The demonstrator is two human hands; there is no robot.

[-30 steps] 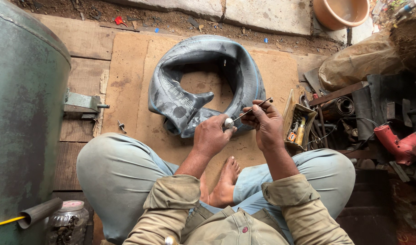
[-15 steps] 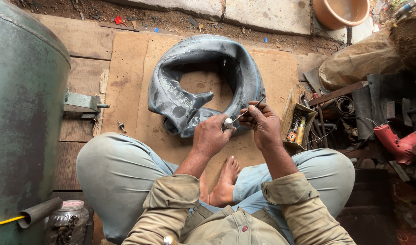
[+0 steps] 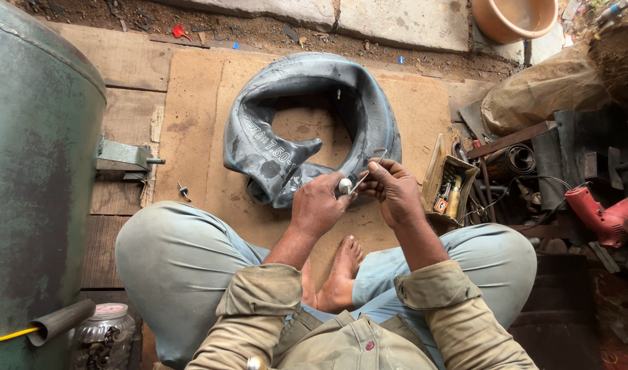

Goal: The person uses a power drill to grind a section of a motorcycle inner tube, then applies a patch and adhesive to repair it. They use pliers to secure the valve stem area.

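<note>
While the person sits cross-legged on the wooden floor [image 3: 191, 89], the left hand [image 3: 319, 204] pinches a small shiny round piece [image 3: 344, 185] and the right hand [image 3: 395, 186] grips a thin metal tool [image 3: 369, 171] whose tip meets that piece. Compared with a second ago, both hands have barely shifted; the tool stays against the piece, so the fine work appears ongoing. A collapsed dark inner tube [image 3: 307, 123] lies just beyond the hands, a small box of bits [image 3: 447, 181] near the right.
</note>
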